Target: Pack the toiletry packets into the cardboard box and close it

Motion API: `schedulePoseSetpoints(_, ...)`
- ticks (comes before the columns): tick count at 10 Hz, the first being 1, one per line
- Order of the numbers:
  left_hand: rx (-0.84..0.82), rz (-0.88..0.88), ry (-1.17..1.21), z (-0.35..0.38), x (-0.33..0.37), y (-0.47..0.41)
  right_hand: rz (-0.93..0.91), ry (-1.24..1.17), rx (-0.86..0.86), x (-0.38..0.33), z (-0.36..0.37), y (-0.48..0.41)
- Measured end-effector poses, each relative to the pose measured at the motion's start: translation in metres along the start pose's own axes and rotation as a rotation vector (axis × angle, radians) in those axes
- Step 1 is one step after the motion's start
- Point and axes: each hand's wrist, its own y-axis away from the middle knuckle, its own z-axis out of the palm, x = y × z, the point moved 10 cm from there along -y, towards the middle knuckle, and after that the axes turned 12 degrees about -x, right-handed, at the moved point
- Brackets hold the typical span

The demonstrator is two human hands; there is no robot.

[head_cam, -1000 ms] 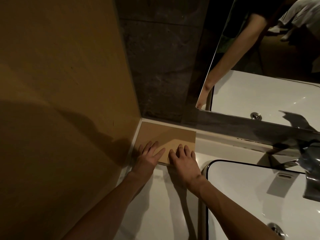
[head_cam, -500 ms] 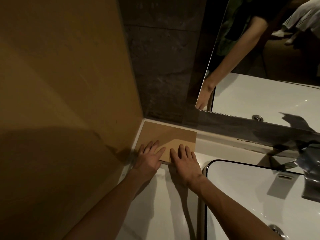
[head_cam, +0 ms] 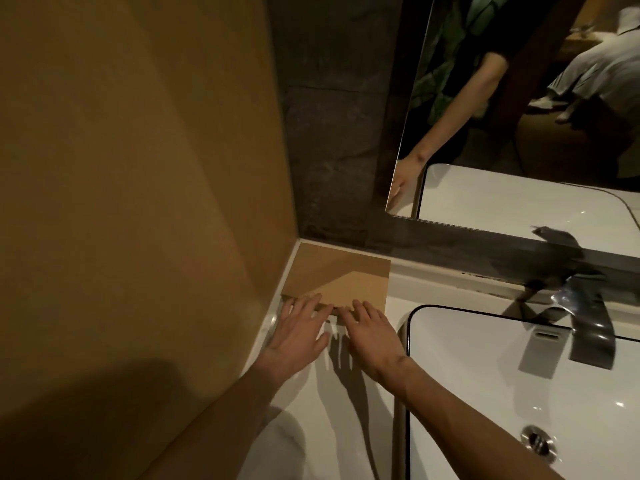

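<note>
The cardboard box [head_cam: 337, 277] fills the counter corner at 12 o'clock, boxed in by the tan wall [head_cam: 138, 168] from 9 to 11 and the dark stone wall [head_cam: 325, 150] behind it. At 3 o'clock the sink [head_cam: 485, 375] rim and faucet [head_cam: 585, 327] crowd the right side. White counter [head_cam: 332, 410] lies open toward 6 o'clock, below the left hand [head_cam: 298, 334] and right hand [head_cam: 372, 336].

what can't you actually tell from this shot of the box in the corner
- Toiletry packets: none visible in the head view; the closed top of the cardboard box hides whatever is inside.
- Box's front edge: covered by the fingertips of the left hand and right hand.
- Faucet: dark and blurred.
- Sink: cut off by the right and bottom edges.
</note>
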Motion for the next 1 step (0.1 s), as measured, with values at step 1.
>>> schedulePoseSetpoints(1, 0.01, 0.015, -0.007, 0.0014, 0.0058, 0.0203, 0.048, 0.025, 0.017, -0.0048, 0.0, 0.016)
